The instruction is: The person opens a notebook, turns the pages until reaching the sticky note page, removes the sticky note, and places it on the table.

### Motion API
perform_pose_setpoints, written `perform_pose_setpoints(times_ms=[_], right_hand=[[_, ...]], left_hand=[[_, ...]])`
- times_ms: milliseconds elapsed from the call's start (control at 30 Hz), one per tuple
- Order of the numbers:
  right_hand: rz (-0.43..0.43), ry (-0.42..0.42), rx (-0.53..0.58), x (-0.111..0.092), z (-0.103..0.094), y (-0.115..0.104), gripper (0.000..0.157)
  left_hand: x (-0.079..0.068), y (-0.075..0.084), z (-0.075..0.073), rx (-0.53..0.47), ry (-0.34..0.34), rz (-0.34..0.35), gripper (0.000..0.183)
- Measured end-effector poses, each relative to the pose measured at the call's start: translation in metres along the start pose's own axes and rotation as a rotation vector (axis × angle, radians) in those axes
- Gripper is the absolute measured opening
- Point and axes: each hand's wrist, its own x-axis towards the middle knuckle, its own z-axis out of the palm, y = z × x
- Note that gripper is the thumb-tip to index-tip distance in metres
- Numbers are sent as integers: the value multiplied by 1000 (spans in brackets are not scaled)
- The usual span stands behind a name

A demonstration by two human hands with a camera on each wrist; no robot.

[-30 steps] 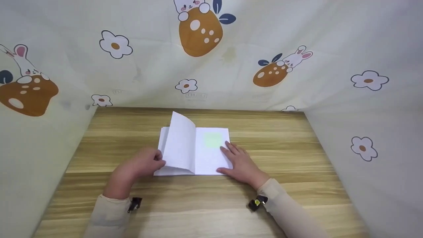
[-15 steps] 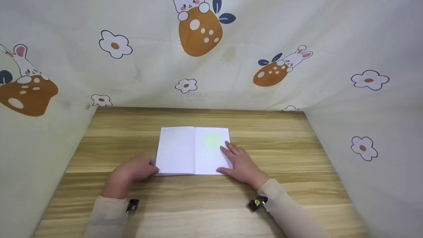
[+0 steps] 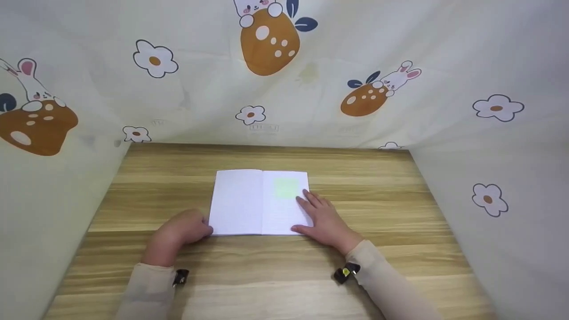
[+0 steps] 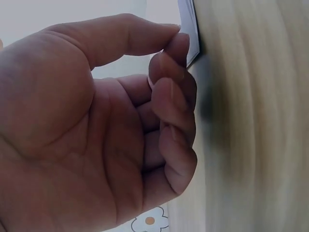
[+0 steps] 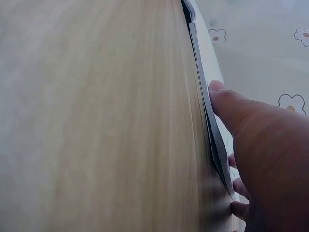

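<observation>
An open notebook (image 3: 236,202) lies flat on the wooden table, its pages white and faintly lined. A pale green square (image 3: 286,188) shows on the upper part of the right page. At the near left corner of the notebook, my left hand (image 3: 186,227) pinches the edge between thumb and curled forefinger; the left wrist view shows the notebook corner (image 4: 191,29) by those fingertips. Whether one page or several are pinched, I cannot tell. My right hand (image 3: 328,223) rests on the right page's outer edge with fingers spread, its thumb (image 5: 219,94) pressing near the lower edge.
Wood-grained tabletop (image 3: 266,275) surrounds the notebook. A pale cloth (image 3: 204,89) printed with rabbits and flowers walls off the back and both sides. Small black devices sit at the left wrist (image 3: 181,278) and right wrist (image 3: 346,272).
A raised page has come down flat onto the left side of the notebook. My left hand moved slightly left and toward me with it. The right hand stayed where it was.
</observation>
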Motion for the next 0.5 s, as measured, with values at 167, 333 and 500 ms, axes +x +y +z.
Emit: perform_pose_setpoints(times_ms=[167, 333, 500], right_hand=[[-6, -4, 1, 0, 0, 0, 95], [-3, -6, -1, 0, 0, 0, 95], [-4, -3, -1, 0, 1, 1, 96]], left_hand=[[0, 1, 2, 48, 38, 33, 37], [1, 4, 0, 101, 59, 18, 35], [6, 14, -5, 124, 102, -62, 38]])
